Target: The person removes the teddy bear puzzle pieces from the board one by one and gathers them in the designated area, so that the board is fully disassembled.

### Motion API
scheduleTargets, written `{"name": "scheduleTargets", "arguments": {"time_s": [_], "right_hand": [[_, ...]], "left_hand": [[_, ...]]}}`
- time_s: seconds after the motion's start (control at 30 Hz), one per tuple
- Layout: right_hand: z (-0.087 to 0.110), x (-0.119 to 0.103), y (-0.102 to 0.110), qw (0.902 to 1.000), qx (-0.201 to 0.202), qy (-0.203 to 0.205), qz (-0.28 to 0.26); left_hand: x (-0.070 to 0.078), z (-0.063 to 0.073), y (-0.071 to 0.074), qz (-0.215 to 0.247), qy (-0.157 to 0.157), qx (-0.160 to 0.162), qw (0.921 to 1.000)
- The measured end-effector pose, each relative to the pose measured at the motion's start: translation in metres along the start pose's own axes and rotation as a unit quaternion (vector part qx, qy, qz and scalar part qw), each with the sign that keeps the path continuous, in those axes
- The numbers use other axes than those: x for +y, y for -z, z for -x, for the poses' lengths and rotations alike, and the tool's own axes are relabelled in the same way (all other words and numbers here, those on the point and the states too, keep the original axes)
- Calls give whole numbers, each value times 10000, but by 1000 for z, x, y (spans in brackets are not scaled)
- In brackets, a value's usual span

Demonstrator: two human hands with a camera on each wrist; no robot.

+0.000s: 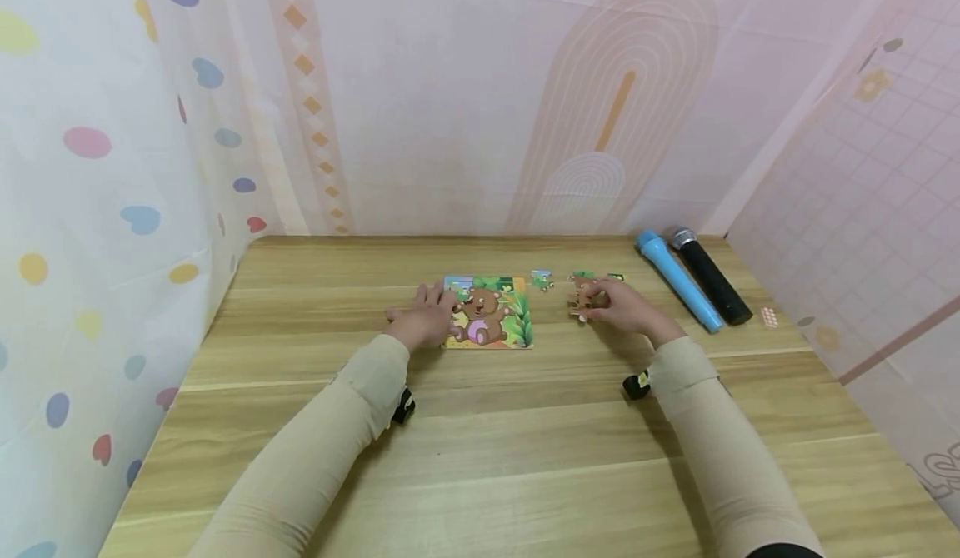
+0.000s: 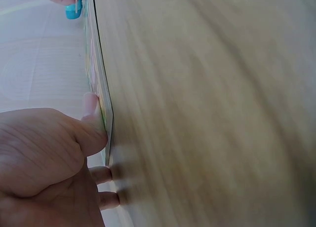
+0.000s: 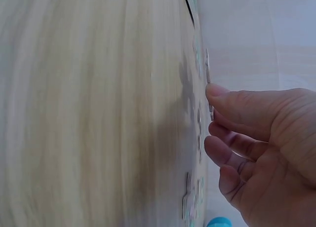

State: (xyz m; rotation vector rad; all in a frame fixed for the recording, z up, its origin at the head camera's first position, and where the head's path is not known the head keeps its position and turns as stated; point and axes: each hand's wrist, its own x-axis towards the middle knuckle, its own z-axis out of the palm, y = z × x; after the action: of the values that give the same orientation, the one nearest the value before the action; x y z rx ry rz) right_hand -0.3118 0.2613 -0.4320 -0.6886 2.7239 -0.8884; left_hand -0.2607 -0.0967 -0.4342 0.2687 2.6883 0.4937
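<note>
A bear jigsaw puzzle [image 1: 487, 315] in a flat rectangular tray lies on the wooden table. My left hand [image 1: 426, 320] rests at its left edge with fingers spread; in the left wrist view the thumb [image 2: 91, 106] lies over the puzzle's rim, while two fingertips reach down to the tabletop. To the right of the puzzle, my right hand [image 1: 621, 308] pinches a thin jigsaw piece [image 3: 208, 66] between thumb and fingers, raised over the table with its shadow below. Other loose pieces [image 3: 186, 197] lie under that hand, partly hidden. One green-and-blue piece [image 1: 541, 281] sits just right of the puzzle.
A blue microphone [image 1: 678, 283] and a black microphone [image 1: 711, 276] lie side by side at the back right. Beyond them is a small white card with red dots [image 1: 768, 317]. Patterned curtains [image 1: 435, 108] hang behind the table and along both sides.
</note>
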Motion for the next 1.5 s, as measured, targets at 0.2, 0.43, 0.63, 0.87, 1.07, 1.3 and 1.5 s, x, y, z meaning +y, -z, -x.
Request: {"name": "scheduleTargets", "arguments": {"time_s": [0.2,0.43,0.63,0.87,1.07,1.3,1.5], "right_hand": [[3,6,5,9998,-72,-3,197],[2,10,7,9997,-58,-42,236],[0,15,8,9995,-37,-18,316],[1,16,9,9989,-131,-132,429],[3,14,9,9982,-130,-134,574],[4,14,8,9975,97,-32,697],[-4,-4,4,9994,145,-2,301]], "left_hand": [[1,1,2,-97,-9,24,9999],[2,1,3,-145,-37,-2,9999],[2,1,3,-151,-21,-29,9999],[2,1,3,-130,-16,-8,9999],[2,3,3,-91,-45,6,9999],[2,5,3,-48,-68,0,10000],[2,5,4,-6,-79,-29,10000]]}}
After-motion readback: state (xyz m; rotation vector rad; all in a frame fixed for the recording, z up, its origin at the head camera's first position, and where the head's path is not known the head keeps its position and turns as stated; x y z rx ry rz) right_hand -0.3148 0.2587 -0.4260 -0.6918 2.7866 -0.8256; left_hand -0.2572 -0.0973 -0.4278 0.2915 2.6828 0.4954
